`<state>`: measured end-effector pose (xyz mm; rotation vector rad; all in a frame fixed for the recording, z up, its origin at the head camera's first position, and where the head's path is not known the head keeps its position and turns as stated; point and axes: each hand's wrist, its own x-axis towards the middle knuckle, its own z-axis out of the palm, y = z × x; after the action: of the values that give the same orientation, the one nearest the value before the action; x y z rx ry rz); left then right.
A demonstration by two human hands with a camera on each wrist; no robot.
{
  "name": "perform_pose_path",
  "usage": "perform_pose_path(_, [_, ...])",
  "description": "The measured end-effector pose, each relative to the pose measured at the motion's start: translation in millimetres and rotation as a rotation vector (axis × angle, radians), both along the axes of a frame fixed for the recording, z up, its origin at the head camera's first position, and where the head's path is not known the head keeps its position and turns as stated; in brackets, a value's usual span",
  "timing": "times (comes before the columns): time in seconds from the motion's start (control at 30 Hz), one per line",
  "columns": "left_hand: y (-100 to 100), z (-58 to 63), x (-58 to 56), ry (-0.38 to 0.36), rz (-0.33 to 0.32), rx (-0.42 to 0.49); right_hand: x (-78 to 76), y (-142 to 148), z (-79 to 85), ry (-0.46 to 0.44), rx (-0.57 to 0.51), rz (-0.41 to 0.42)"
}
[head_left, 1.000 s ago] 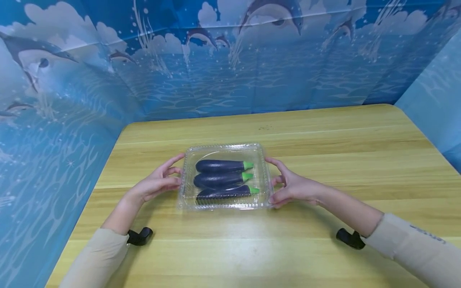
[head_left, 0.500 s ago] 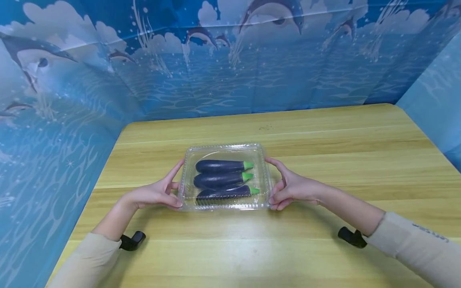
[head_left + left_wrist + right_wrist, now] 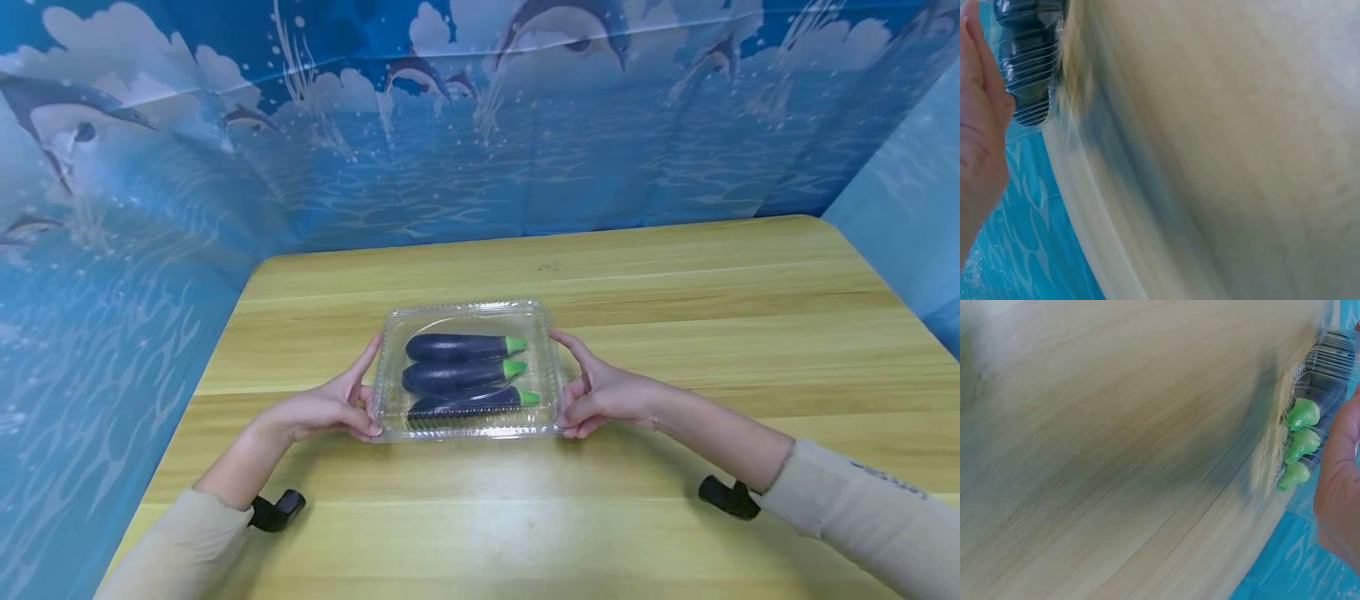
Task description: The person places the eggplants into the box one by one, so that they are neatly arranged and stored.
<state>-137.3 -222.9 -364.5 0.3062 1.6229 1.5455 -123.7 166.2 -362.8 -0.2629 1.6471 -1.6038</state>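
A clear plastic clamshell box (image 3: 472, 312) sits at the middle of the table with its lid down. Three dark purple eggplants (image 3: 453, 377) with green stem ends lie side by side inside, seen through the lid. At the box's left side, my left hand (image 3: 322, 410) holds the edge, thumb at the near corner and index finger stretched up along the side. My right hand (image 3: 609, 396) grips the opposite side in much the same way. In the right wrist view the green stem ends (image 3: 1302, 414) show through the box wall beside the hand.
The box stands on a light wood-grain table (image 3: 675, 317). A blue curtain (image 3: 450, 183) printed with dolphins and waves hangs behind the table and along both sides. Black wrist mounts (image 3: 277, 510) stick out from the beige sleeves.
My left hand has slid toward the near left corner of the box, its thumb now at that corner. The right hand has tucked its fingers in slightly. The box has hardly moved.
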Motion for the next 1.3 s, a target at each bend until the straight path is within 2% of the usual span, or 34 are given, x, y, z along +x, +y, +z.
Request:
perform_pose_path(0.47, [1.4,-2.4,1.2,0.016,-0.033,0.035,-0.2,2.2,-1.2,0.053,0.027,0.020])
perform_pose_path(0.73, [3.5,1.8,-1.6,0.012,-0.045,-0.003,-0.8,3.4,-1.3,0.033,0.018,0.014])
perform_pose_path(1.07, [-2.5,-2.4,-2.6,0.024,-0.073,-0.013,-3.4,4.0,-3.9,-0.013,-0.013,0.013])
perform_pose_path(1.3, [-7.4,3.0,-4.4,0.084,-0.098,-0.082,-3.4,7.0,-2.3,-0.002,0.008,0.038])
